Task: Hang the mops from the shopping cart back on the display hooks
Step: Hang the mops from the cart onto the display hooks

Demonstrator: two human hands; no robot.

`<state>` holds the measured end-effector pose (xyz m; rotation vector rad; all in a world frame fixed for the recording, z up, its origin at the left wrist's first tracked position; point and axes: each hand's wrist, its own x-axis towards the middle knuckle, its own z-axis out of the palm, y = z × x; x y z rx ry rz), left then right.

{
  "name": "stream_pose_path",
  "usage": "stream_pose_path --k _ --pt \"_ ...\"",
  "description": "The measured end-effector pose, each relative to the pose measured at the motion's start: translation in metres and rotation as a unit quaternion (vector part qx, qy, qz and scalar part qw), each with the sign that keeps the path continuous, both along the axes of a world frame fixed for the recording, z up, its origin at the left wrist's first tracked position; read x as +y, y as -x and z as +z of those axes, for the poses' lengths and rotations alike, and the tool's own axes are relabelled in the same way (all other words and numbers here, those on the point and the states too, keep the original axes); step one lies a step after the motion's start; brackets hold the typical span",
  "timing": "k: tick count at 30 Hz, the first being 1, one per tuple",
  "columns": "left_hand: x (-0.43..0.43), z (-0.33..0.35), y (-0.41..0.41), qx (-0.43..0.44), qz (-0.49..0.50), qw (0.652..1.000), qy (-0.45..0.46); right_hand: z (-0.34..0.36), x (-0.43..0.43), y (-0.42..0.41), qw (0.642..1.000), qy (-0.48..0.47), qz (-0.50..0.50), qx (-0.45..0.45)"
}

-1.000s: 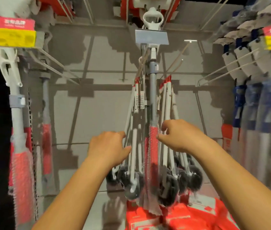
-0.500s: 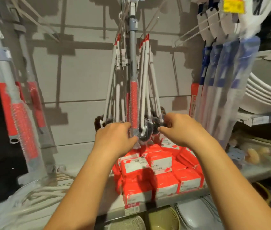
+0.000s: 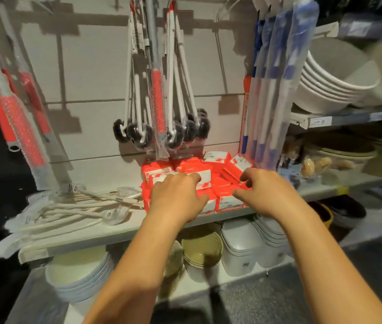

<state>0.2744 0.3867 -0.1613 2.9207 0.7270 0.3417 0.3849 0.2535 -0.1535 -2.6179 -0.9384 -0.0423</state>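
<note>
We are observing both hands extended at centre frame, in front of a stack of red boxes (image 3: 211,181) sitting on the grey shelf (image 3: 105,232). The left hand (image 3: 177,197) is showing its back to the camera, fingers loosely spread and curled slightly downward, holding nothing; its fingertips (image 3: 192,177) are lying over the top boxes, though we cannot tell whether they are touching them. The right hand (image 3: 268,192) is likewise empty, with fingers (image 3: 247,176) bent and parted and the thumb set apart below them, a clear gap showing between thumb and fingers; contact with the boxes cannot be confirmed either. The mop (image 3: 156,99), with its red grip section wrapped in clear plastic, is hanging upright in the upper centre of the frame, above the boxes and well clear of both hands. We are noting black-headed brushes (image 3: 185,129) on white handles hanging around it on both sides. Further red-gripped mops (image 3: 19,118) are hanging at a slant along the left of the frame. Blue-and-white handled items in plastic sleeves (image 3: 276,78) are hanging at upper right, beside stacked white basins (image 3: 330,83). White long-handled brushes (image 3: 68,213) are lying flat on the left part of the shelf.
</note>
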Motion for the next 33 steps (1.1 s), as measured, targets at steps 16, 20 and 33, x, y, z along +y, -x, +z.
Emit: stream_pose_path --k 16,20,33 --pt "-0.153 -0.04 -0.086 0.036 -0.257 0.965 0.04 -0.044 -0.186 -0.006 0.964 0.011 -0.256 0.068" --pt "-0.175 -0.041 -0.115 0.058 -0.334 0.94 0.039 -0.045 -0.209 -0.005 0.936 -0.002 -0.339 0.092" --pt "-0.3 -0.07 -0.136 0.101 -0.554 0.825 0.052 -0.067 -0.309 0.06 0.813 -0.009 -0.568 0.127"
